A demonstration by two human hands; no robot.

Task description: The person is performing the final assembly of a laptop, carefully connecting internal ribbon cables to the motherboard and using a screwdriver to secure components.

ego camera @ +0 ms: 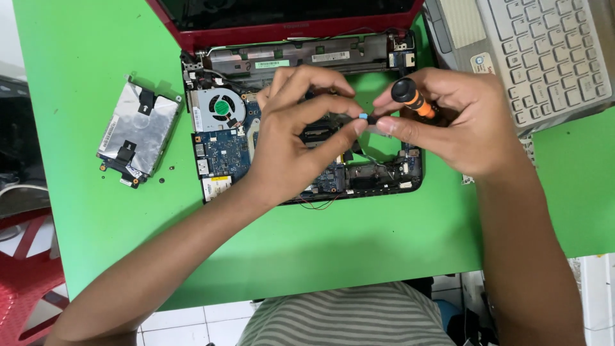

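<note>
My right hand (461,122) fingers clamp the screwdriver (415,100), axis slanting down-left; its blue tip (364,116) is pinched by left hand (291,138) fingers, above the open laptop (301,122).

Tabletop (96,211): bright green, plain.
Laptop shell (282,29): deep red.
Circuit board (227,154): blue, with a green-hubbed fan (222,107).
Screwdriver (413,98): black cap, orange and black handle.
Small connector (364,116): light blue.
Hard drive (136,131): silver with black tabs.
Second laptop (544,51): silver-grey, pale keys.
Shirt (349,317): grey-green stripes.
Stool (25,275): red.
</note>
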